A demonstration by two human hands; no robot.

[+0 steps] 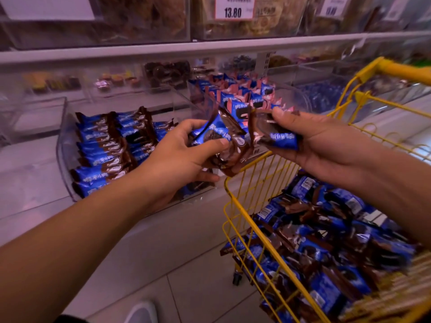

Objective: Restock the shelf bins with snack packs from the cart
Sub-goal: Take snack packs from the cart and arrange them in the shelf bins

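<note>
My left hand (184,157) grips a few blue and brown snack packs (224,145) above the front corner of the yellow cart (235,206). Close beside it, my right hand (310,141) holds another blue and brown snack pack (277,135); the packs in the two hands nearly touch. A clear shelf bin (63,145) to the left holds neat rows of the same blue and brown packs (105,148). The cart at lower right is piled with several loose packs (326,241).
Behind my hands, another clear bin (193,94) holds blue and pink packs. Further bins of snacks line the shelf (140,52), and a price tag reading 13.80 (233,8) hangs above. Pale floor tiles lie below the shelf base.
</note>
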